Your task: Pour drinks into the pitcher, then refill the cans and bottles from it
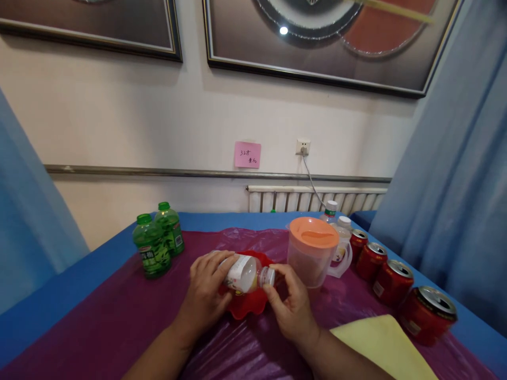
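My left hand is wrapped round the body of a clear plastic bottle with a white label. The bottle lies on its side, its neck pointing right. With thumb and fingers, my right hand pinches the white cap at the bottle's neck. Whether the cap is loose or screwed on, I cannot tell. Beneath the bottle is a red dish with a wavy rim, partly hidden by the bottle and both hands.
Two green bottles without caps stand at the left. To the right are a pitcher with an orange lid, white-capped bottles, several red cans and a yellow cloth. A purple plastic sheet covers the blue table.
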Demonstrator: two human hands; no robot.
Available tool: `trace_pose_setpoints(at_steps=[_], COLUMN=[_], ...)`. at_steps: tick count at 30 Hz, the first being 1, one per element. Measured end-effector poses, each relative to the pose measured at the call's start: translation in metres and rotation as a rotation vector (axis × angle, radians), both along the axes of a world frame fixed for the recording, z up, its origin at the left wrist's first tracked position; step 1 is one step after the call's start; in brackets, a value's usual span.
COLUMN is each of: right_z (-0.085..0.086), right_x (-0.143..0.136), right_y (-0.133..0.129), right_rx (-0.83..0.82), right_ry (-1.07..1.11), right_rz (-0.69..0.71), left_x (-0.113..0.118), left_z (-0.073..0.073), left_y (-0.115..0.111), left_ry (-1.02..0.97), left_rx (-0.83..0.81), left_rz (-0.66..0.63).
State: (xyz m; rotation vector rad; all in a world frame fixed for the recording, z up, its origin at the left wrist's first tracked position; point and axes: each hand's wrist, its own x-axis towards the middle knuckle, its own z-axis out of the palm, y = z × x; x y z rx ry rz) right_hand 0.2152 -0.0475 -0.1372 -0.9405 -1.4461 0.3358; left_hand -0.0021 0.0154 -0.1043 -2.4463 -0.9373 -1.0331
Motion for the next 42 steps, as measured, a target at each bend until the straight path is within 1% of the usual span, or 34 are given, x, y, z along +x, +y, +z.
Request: trace_pose_setpoints(at_steps=[4, 8, 10, 12, 15, 18, 20, 21, 24, 27, 29, 30, 32, 34, 35, 36, 38, 40, 42], right_z=[0.001, -0.003, -0.006, -0.011, -0.020, -0.024, -0.022, -0.020, -0.011, 0.001, 0.012, 0.018, 0.030, 0.036, 0.036, 0.033, 0.020, 0.003, -0.014], right_x=[0.001, 0.001, 0.001, -0.001, -0.007, -0.013, -0.015, -0.016, -0.017, -0.013, -0.006, -0.001, 0.013, 0.030, 0.038, 0.045, 0.055, 0.059, 0.058], right_y=[0.000, -0.001, -0.001, 0.002, 0.007, 0.008, 0.004, 0.001, -0.008, -0.013, -0.015, -0.016, -0.020, -0.028, -0.032, -0.036, -0.044, -0.047, -0.047], right_rx=[0.076, 0.116, 0.080, 0.010, -0.091, -0.125, -0.084, -0.055, -0.004, -0.051, -0.115, -0.148, -0.216, -0.293, -0.330, -0.363, -0.412, -0.443, -0.448], right_ry=[-0.095, -0.118, -0.106, -0.078, 0.011, 0.065, 0.033, 0.017, 0.080, 0.241, 0.270, 0.246, 0.096, -0.179, -0.341, -0.500, -0.749, -0.877, -0.916], right_rz=[-0.007, -0.050, -0.056, -0.035, -0.011, -0.087, -0.149, -0.152, -0.066, 0.000, 0.026, 0.043, 0.086, 0.113, 0.102, 0.076, -0.020, -0.114, -0.159], left_x=[-0.003, -0.004, -0.003, -0.002, 0.001, 0.000, -0.003, -0.004, -0.007, -0.008, -0.007, -0.005, -0.002, 0.002, 0.005, 0.007, 0.012, 0.015, 0.016], left_z=[0.001, 0.001, 0.001, 0.001, -0.002, -0.005, -0.006, -0.007, -0.010, -0.014, -0.016, -0.017, -0.017, -0.015, -0.013, -0.011, -0.008, -0.007, -0.008], left_y=[0.001, 0.001, 0.000, -0.001, -0.001, 0.004, 0.008, 0.009, 0.013, 0.014, 0.015, 0.014, 0.012, 0.007, 0.005, 0.002, -0.001, -0.001, 0.000], left_ry=[0.015, -0.004, -0.018, -0.026, -0.031, -0.043, -0.059, -0.073, -0.131, -0.192, -0.231, -0.254, -0.311, -0.377, -0.412, -0.443, -0.500, -0.537, -0.548], left_rx=[-0.010, 0.015, 0.034, 0.046, 0.027, -0.025, -0.046, -0.052, -0.065, -0.094, -0.118, -0.133, -0.183, -0.266, -0.317, -0.374, -0.484, -0.557, -0.589], left_rz=[0.008, 0.016, 0.021, 0.019, 0.029, 0.089, 0.135, 0.155, 0.183, 0.161, 0.139, 0.131, 0.128, 0.139, 0.142, 0.137, 0.100, 0.059, 0.042])
